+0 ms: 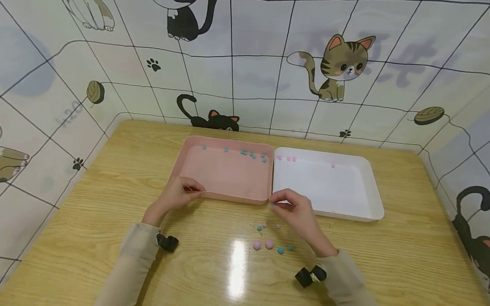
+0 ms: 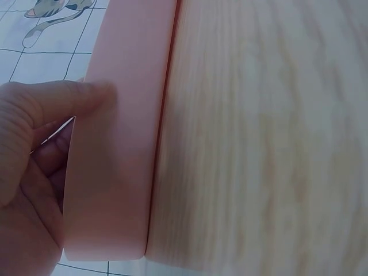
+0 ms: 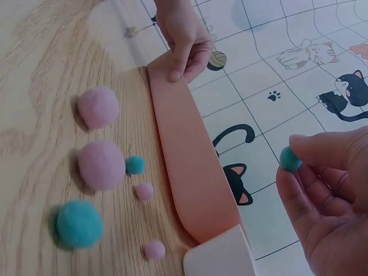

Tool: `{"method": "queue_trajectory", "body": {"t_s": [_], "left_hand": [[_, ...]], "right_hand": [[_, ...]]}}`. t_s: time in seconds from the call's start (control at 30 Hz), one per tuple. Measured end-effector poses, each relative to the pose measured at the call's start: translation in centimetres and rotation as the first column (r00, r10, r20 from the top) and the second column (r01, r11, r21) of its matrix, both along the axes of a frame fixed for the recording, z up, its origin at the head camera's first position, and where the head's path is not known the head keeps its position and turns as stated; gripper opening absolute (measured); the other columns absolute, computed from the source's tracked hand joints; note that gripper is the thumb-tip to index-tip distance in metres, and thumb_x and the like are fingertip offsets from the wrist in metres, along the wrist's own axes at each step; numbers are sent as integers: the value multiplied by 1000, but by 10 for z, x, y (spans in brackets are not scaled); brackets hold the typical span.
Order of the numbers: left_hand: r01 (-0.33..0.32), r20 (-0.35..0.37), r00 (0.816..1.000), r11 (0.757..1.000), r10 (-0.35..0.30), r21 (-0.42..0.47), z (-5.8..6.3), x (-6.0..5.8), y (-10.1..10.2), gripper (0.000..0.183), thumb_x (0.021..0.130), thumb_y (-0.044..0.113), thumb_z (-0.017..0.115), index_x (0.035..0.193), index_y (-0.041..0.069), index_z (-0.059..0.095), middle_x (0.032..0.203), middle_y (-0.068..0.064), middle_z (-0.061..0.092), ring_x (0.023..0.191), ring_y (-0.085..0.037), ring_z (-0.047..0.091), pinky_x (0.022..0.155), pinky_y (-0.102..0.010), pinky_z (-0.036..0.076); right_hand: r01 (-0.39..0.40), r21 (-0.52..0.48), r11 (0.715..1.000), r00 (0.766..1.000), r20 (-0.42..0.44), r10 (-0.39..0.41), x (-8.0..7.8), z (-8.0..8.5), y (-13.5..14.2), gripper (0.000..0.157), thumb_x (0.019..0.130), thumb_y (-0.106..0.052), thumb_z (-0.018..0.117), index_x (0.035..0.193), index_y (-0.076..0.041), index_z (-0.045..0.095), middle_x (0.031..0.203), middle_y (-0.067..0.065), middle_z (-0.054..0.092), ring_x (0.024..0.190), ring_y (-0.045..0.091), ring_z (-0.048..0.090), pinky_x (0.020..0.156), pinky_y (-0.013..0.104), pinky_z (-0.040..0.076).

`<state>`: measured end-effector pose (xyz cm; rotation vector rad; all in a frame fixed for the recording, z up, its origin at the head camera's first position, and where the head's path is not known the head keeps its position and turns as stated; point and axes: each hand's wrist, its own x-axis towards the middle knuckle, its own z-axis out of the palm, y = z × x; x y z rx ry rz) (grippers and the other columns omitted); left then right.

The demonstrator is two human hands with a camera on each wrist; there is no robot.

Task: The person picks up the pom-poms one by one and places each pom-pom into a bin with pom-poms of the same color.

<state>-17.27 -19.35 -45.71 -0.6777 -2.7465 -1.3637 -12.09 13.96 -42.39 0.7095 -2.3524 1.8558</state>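
My right hand pinches a small teal pompom between thumb and fingertip, above where the two trays meet. With its thumb on the outer wall and its fingers behind the rim, my left hand grips the near side of the pink tray. Several teal pompoms lie along that tray's far side. In the white tray beside it are several small pink pompoms. Loose on the table in front are larger pink pompoms, a larger teal pompom and several small ones of both colours.
The trays stand side by side on a wooden table. Walls with a cat and grid print rise behind and at both sides. Light reflects off the tabletop between my forearms.
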Motion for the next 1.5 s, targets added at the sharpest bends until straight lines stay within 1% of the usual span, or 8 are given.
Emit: {"method": "queue_trajectory", "body": {"t_s": [0.23, 0.43, 0.6, 0.9, 0.97, 1.13, 1.33, 1.5], "left_hand": [[-2, 4, 1000, 1000, 2, 7, 1, 0, 0, 5, 80, -4, 70, 83, -1, 74, 81, -9, 70, 73, -18, 64, 65, -25, 53], [-13, 10, 1000, 1000, 13, 3, 0, 0, -1, 6, 80, -4, 70, 83, 0, 74, 81, -9, 70, 73, -17, 64, 65, -24, 53], [-12, 10, 1000, 1000, 12, 4, 0, 0, -2, 6, 80, -4, 70, 84, 0, 74, 82, -9, 70, 74, -17, 64, 65, -24, 53], [-5, 3, 1000, 1000, 5, 4, -2, -1, -3, 6, 79, -4, 70, 83, 0, 74, 81, -9, 70, 73, -17, 64, 65, -25, 53], [-5, 5, 1000, 1000, 5, 4, -2, -2, -3, 6, 80, -4, 70, 83, 0, 74, 81, -9, 70, 73, -17, 64, 65, -24, 53], [-5, 13, 1000, 1000, 5, 4, -3, -3, -3, 6, 80, -3, 70, 83, 0, 74, 81, -9, 70, 73, -16, 64, 65, -24, 53], [-3, 11, 1000, 1000, 3, 4, -1, -2, -2, 4, 80, -2, 71, 82, -1, 74, 80, -9, 70, 72, -15, 63, 65, -24, 53], [4, 14, 1000, 1000, -4, 12, 1, -1, -2, 4, 80, -2, 70, 83, -1, 73, 81, -10, 70, 73, -17, 64, 64, -24, 53]], "right_hand": [[-3, -30, 1000, 998, 70, 5, -4, 20, -18, 12, 81, 13, 64, 93, 13, 61, 94, 29, 61, 87, 22, 63, 78, 25, 53], [8, -65, 998, 995, 97, -2, -20, 8, -27, 11, 82, 8, 66, 94, 8, 63, 95, 22, 62, 87, 10, 60, 77, 22, 52], [24, -77, 997, 993, 116, -15, -30, 7, -35, 13, 83, 3, 68, 95, 8, 64, 96, 20, 63, 87, 12, 60, 77, 22, 52], [29, -88, 996, 991, 136, -16, -31, 39, -55, 13, 82, 11, 64, 94, 16, 60, 96, 29, 61, 87, 17, 60, 77, 19, 51], [22, -109, 994, 991, 132, -7, -34, 39, -58, 14, 82, 12, 63, 95, 17, 59, 97, 30, 60, 87, 18, 59, 77, 19, 51], [11, -149, 989, 995, 103, 5, -48, 23, -64, 14, 82, 11, 64, 96, 14, 61, 97, 29, 59, 86, 16, 59, 77, 20, 52], [53, -123, 991, 994, 102, -40, -59, 14, -73, 15, 84, 2, 67, 97, 8, 63, 98, 21, 61, 87, 11, 59, 80, 22, 51], [53, -128, 990, 996, 78, -43, -67, 13, -81, 15, 84, 3, 66, 98, 10, 63, 101, 23, 60, 92, 26, 60, 84, 28, 50]]}}
